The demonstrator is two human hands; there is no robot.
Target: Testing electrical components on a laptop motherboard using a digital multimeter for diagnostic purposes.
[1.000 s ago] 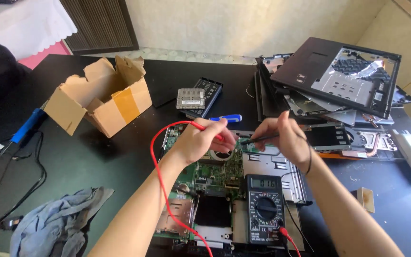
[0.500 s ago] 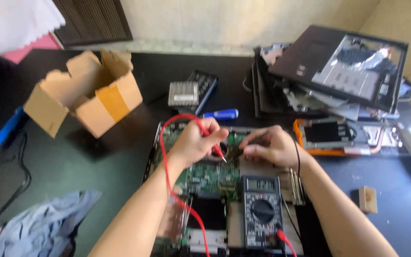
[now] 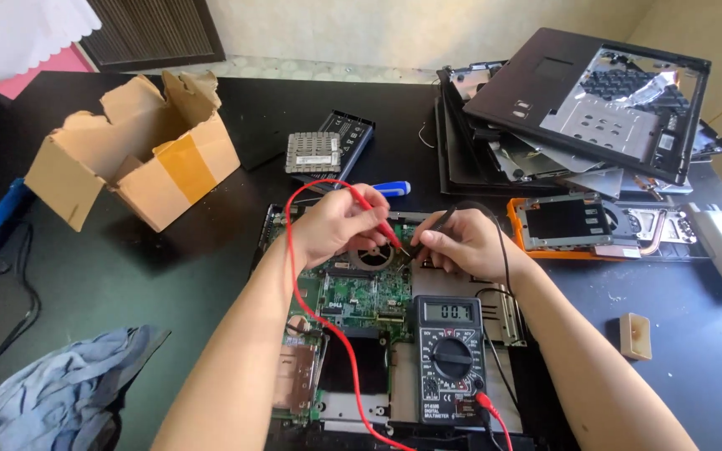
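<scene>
Two probes meet over an opened laptop motherboard (image 3: 361, 301) lying near the middle of a dark table (image 3: 211, 276). Red probe (image 3: 375, 213): pinched in the fingers of the left hand (image 3: 336, 224), tip angled down to the board just right of a round fan (image 3: 372, 253). Black probe (image 3: 434, 225): pinched in the fingers of the right hand (image 3: 465, 244), tip slanted down-left, almost meeting the red tip; whether either tip touches the board cannot be told. Red lead (image 3: 307, 292): loops from the left hand, over the wrist and down the board to the near edge.

One digital multimeter (image 3: 450, 359), black with a round dial and a small lit display, lying on the board nearer the camera than the right hand, leads plugged in at its near end.

One blue-handled tool (image 3: 393, 189), just beyond the hands. One black pack with a grey module (image 3: 313, 154) on it, farther off. One torn cardboard box (image 3: 139, 159), far left. One blue-grey cloth (image 3: 52, 392), near left. One stack of laptop shells (image 3: 578, 108), far right; an orange-framed tray (image 3: 566, 230) in front of it. One small tan block (image 3: 635, 336), near right.
</scene>
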